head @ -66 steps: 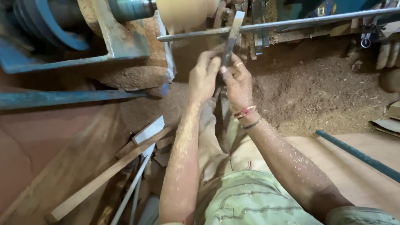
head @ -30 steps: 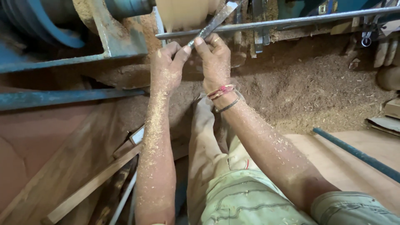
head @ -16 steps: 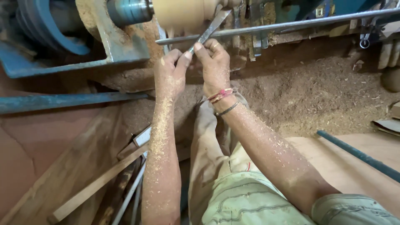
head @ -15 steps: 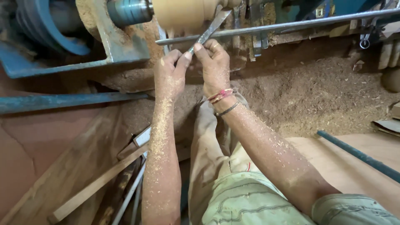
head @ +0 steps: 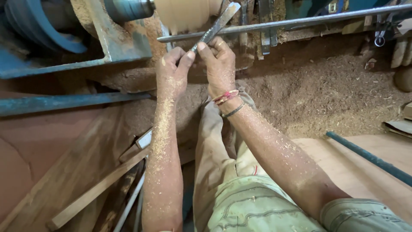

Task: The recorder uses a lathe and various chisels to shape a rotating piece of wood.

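Two hands pinch one flat steel chisel (head: 213,29): my left hand (head: 171,71) and right hand (head: 219,64) close on its lower end, its blade across the metal rest bar (head: 283,22), tip at the blurred wooden workpiece (head: 189,13). A catch could wrench it free. Headstock (head: 116,38) crowds left; sawdust bed (head: 326,90) lies open right.

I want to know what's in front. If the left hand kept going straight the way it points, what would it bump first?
Probably the long metal rod that crosses just above the left hand, with the pale spinning wood piece right behind. Depth is hard to judge.
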